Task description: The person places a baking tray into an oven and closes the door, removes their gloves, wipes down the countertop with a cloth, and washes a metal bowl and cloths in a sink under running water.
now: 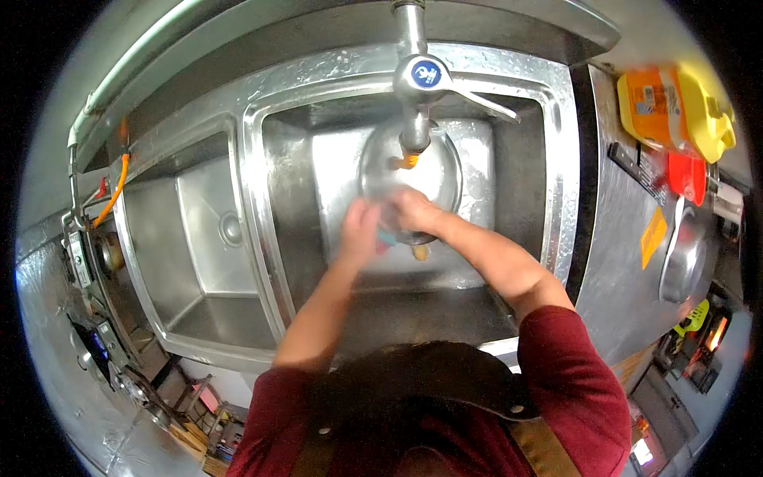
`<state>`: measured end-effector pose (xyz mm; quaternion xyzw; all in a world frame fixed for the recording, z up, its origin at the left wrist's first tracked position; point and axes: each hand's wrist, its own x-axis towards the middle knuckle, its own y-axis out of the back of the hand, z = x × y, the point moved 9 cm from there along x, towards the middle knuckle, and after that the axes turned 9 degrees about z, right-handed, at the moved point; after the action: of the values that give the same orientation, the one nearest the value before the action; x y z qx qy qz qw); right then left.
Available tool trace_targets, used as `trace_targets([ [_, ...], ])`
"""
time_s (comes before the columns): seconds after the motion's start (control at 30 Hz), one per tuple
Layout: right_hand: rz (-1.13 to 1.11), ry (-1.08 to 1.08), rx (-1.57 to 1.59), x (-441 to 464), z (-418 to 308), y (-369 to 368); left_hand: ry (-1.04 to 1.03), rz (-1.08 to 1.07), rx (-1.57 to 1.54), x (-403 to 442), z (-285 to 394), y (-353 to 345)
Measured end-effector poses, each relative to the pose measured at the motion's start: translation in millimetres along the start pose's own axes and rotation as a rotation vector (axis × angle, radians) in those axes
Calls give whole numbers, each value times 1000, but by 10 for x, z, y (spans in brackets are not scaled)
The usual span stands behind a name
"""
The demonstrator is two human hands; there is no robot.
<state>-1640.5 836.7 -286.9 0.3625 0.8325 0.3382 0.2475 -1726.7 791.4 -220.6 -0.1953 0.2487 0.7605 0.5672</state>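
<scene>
A round, shiny metal vessel [437, 179] sits in the right-hand sink basin [481, 262], beneath the faucet [415, 119]. My right hand [415, 211] is over the vessel's near side with its fingers curled; what they close on is hidden. Beside it on the left, my left hand [362, 229] is smeared by motion, so its fingers cannot be read. Between the hands shows a small blurred teal and pink thing [385, 240], too unclear to name. A small tan piece [420, 252] pokes out just below the vessel's near rim.
The left basin [203, 238] has a round drain. On the right counter [604, 262] stand a yellow jug [703, 119] with an orange label, a black strip-like object [636, 171], an orange card [653, 237] and a metal pan or lid [685, 258]. The faucet lever [485, 103] points right.
</scene>
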Motion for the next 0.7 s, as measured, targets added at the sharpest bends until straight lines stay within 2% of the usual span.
trace_targets([
  [0.03, 241, 78, 213, 98, -74, 194, 6, 4, -60, 35, -87, 44],
  [0.07, 244, 79, 214, 208, -15, 218, -49, 2, 88, 80, -179, 73],
  [0.1, 267, 23, -20, 353, 89, 300, -102, 1, 236, 96, -220, 90],
  [0.13, 284, -34, -252, 499, 207, 365, -99, 3, 241, 81, -218, 100],
  [0.2, 102, -109, -320, 466, 492, 388, -103, 2, 118, 58, -195, 125],
  [0.23, 9, -114, -490, 339, 476, 471, -104, 3, 75, 61, -192, 145],
  [0.3, 323, -203, -547, 79, 900, 19, 13, 55, 55, 165, -373, 188],
  [0.37, -153, -405, -205, -166, 973, -343, 21, 73, -32, 248, -648, 108],
  [0.43, -347, -202, 228, -281, 211, -229, 29, 90, -112, 272, -831, 51],
  [0.5, 22, -373, 325, -257, 92, 22, -13, -11, -85, 222, -870, -74],
  [0.53, 234, -440, 548, -266, 151, 116, 186, -2, -148, 48, -741, -71],
  [0.57, 237, -445, 553, -238, 190, 79, 188, -5, -142, 10, -777, -53],
  [0.63, 666, -432, 420, -190, 410, 376, 7, -108, 92, -41, -693, -76],
  [0.7, 914, -477, 131, -243, 696, 671, -24, -92, 88, -88, -615, -71],
])
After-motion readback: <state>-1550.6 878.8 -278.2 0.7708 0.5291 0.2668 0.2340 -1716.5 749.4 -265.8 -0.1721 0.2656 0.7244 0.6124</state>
